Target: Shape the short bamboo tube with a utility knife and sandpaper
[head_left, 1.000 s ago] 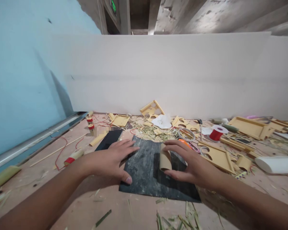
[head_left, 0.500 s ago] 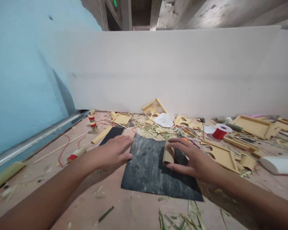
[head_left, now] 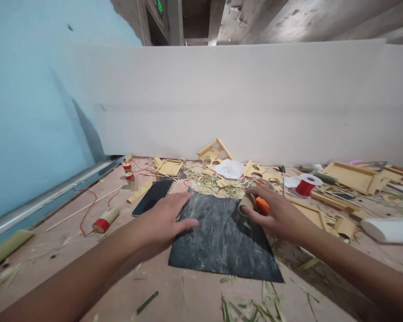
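Observation:
A black sheet (head_left: 218, 241) with a worn, streaked surface lies flat on the table. My left hand (head_left: 173, 217) is at the sheet's left edge, palm down, thumb apart from the fingers and nothing held. A short hollow tube (head_left: 244, 205), tan and bamboo-like, is gripped between the thumb and fingers of my right hand (head_left: 268, 210). It is over the sheet's upper right part; whether it touches the sheet I cannot tell. Just behind the tube, an orange object (head_left: 262, 206) shows, partly covered by my right hand.
A dark phone (head_left: 152, 197) lies left of the sheet. A red-banded bamboo piece (head_left: 106, 219) rests farther left among red strings. At the back are wooden cutouts (head_left: 215, 152), shavings and a white crumpled piece (head_left: 229, 169). A red spool (head_left: 307, 184) and wooden trays (head_left: 351, 176) sit right.
My right hand has closed on the tube, moved it slightly right and tilted it. More of the orange object shows. My left hand has shifted a little right, onto the sheet's edge.

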`<action>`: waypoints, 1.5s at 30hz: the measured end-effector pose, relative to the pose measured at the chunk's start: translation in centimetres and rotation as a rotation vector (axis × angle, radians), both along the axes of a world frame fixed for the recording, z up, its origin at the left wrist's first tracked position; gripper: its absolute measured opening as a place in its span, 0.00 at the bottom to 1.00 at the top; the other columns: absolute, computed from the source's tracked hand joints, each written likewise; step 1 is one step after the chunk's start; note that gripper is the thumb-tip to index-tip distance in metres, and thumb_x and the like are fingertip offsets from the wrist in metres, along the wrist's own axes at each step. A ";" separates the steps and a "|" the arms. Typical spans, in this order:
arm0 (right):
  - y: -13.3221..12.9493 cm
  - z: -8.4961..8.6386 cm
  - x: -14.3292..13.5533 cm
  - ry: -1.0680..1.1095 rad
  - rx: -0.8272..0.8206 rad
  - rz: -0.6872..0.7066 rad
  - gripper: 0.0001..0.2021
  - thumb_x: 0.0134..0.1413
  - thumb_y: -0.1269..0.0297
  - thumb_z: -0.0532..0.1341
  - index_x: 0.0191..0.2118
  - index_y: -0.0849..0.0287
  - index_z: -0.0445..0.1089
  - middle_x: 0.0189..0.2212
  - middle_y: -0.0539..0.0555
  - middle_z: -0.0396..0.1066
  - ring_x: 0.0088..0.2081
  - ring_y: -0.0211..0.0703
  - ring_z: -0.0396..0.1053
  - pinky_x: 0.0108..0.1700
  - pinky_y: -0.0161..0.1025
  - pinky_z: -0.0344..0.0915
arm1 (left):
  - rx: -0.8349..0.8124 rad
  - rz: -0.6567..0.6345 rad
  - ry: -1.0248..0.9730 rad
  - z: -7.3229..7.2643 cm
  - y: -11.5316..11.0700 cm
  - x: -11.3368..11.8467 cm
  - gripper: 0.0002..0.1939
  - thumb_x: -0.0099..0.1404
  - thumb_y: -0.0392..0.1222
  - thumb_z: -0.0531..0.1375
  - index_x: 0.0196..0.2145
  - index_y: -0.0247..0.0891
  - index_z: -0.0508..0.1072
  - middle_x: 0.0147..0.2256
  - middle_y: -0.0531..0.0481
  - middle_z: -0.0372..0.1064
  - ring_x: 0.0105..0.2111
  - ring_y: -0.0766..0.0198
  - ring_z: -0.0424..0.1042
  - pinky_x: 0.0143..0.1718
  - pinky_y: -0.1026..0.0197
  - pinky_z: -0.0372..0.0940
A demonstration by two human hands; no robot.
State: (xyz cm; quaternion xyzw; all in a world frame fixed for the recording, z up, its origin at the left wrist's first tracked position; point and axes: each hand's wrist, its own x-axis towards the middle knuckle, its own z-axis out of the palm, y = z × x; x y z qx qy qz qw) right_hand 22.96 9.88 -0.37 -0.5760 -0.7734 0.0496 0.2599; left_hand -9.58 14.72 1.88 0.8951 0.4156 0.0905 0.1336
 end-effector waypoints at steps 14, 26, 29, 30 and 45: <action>-0.2 0.4 -0.4 -0.059 -0.096 0.069 0.16 0.64 0.50 0.61 0.49 0.55 0.72 0.45 0.60 0.74 0.40 0.52 0.74 0.41 0.46 0.71 | 0.029 -0.150 -0.065 -2.0 0.1 -0.2 0.18 0.76 0.41 0.51 0.57 0.46 0.76 0.58 0.46 0.74 0.61 0.50 0.69 0.70 0.41 0.47; -2.1 1.7 -1.7 0.253 -0.252 0.281 0.21 0.59 0.48 0.66 0.53 0.54 0.74 0.51 0.60 0.75 0.51 0.57 0.72 0.56 0.53 0.69 | -0.060 0.023 0.072 -1.8 -2.1 1.6 0.43 0.66 0.62 0.66 0.70 0.39 0.62 0.68 0.35 0.58 0.68 0.38 0.55 0.68 0.37 0.52; -1.7 2.3 -1.4 0.817 -0.530 0.295 0.25 0.67 0.41 0.54 0.49 0.56 0.75 0.45 0.61 0.78 0.46 0.54 0.76 0.51 0.52 0.72 | -0.105 -0.037 0.047 -1.7 -1.8 1.1 0.44 0.63 0.63 0.68 0.70 0.42 0.63 0.69 0.36 0.57 0.69 0.36 0.54 0.68 0.36 0.52; -1.5 2.5 -1.3 0.993 -0.636 0.321 0.27 0.68 0.40 0.50 0.48 0.57 0.75 0.44 0.62 0.78 0.44 0.54 0.77 0.49 0.51 0.74 | -0.124 -0.058 0.037 -1.6 -1.7 1.0 0.45 0.62 0.63 0.69 0.70 0.43 0.63 0.69 0.36 0.56 0.69 0.35 0.53 0.68 0.35 0.52; -2.5 3.1 -1.1 1.148 -0.727 0.477 0.22 0.59 0.44 0.55 0.46 0.53 0.76 0.55 0.61 0.75 0.55 0.58 0.74 0.55 0.53 0.71 | -0.114 -0.256 -0.070 -2.0 0.0 0.2 0.21 0.78 0.48 0.52 0.64 0.57 0.70 0.70 0.54 0.59 0.71 0.47 0.53 0.71 0.37 0.41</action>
